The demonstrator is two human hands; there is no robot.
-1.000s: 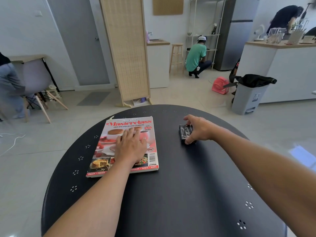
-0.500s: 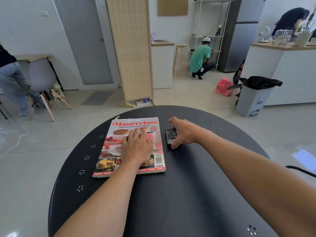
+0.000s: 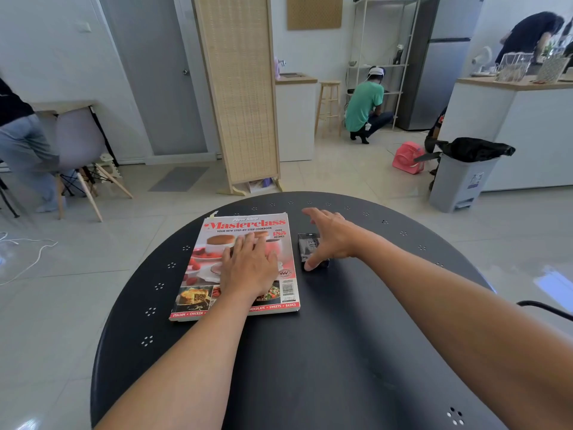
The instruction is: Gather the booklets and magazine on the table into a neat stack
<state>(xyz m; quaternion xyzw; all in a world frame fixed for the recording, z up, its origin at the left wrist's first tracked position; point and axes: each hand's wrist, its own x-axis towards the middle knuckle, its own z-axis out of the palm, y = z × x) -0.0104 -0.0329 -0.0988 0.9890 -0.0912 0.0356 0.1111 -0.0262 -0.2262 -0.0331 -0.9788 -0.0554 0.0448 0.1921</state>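
On the round black table [image 3: 310,367], one cookbook magazine [image 3: 248,231] titled "Masterclass" lies face up, and just to its right lies one small dark booklet [image 3: 308,246] — near the magazine's edge but apart from it. The left hand [image 3: 249,268] rests flat on the magazine cover, fingers spread and extended, hiding the middle of the cover photos and part of the red strip along the bottom. The right hand [image 3: 328,237] arches over the booklet with fingers splayed; the thumb tip touches its near end, while the other fingertips pass beyond its far side, so whether they press on it cannot be told. The booklet's print is too small and dark to read, and its right side is covered by the palm.
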